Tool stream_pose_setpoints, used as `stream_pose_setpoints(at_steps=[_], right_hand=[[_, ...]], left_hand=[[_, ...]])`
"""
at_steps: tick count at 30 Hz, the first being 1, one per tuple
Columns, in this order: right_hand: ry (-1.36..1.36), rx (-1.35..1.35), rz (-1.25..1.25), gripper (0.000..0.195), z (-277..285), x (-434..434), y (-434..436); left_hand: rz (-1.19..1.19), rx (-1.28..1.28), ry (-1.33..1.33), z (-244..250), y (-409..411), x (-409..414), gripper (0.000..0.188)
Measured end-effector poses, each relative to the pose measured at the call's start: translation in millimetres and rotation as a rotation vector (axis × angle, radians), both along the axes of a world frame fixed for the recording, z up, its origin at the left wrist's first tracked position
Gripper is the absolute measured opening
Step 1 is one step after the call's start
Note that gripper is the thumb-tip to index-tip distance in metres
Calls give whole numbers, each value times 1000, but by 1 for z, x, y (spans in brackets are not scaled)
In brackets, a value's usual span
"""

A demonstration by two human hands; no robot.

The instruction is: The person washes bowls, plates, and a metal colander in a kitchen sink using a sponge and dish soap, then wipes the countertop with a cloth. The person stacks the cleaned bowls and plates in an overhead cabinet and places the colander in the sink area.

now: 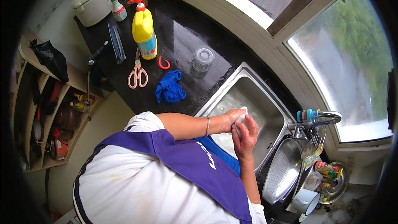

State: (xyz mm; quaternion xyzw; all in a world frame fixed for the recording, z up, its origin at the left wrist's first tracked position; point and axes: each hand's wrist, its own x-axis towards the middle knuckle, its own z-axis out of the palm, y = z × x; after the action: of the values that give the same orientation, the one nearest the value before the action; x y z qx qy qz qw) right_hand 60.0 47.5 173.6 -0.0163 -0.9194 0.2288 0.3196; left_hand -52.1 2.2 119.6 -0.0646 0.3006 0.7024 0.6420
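Over the steel sink (279, 116), my left hand (231, 119), with a bracelet at its wrist, is closed around a small wet white cloth (242, 119). My right hand (246, 133) presses its bent fingers on the same cloth from the other side, partly hiding it. Cloudy, sudsy water lies in the basin below. On the black counter, a crumpled blue cloth (171, 87) lies left of the sink, and an upturned clear jar (203, 59) stands beyond it. Scissors with pink handles (137, 76) and a red hook-shaped item (164, 63) lie near a yellow pump bottle (144, 34).
A faucet (323, 119) rises at the sink's right corner, beside a perforated steel basin (283, 169) and a white enamel mug (306, 201). A spray bottle (118, 10) and a white rice cooker (91, 3) stand at the far left. An open window (339, 56) borders the counter.
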Motion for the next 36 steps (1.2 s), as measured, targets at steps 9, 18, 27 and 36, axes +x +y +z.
stream_pose_setpoints(at_steps=[9, 18, 27, 36], right_hand=[[378, -567, -314, 25, -60, -3, -7], [355, -1405, -190, 28, -124, 0, 51], [-2, -1819, -235, 48, -6, 17, 7], [0, 16, -281, 75, 8, 39, -18]], left_hand=[[149, -319, 750, -15, 22, 38, 26], [86, -159, 1774, 28, 9, 35, 30], [329, -71, 1834, 30, -4, 36, 37], [148, -367, 1445, 36, 6, 57, 41]])
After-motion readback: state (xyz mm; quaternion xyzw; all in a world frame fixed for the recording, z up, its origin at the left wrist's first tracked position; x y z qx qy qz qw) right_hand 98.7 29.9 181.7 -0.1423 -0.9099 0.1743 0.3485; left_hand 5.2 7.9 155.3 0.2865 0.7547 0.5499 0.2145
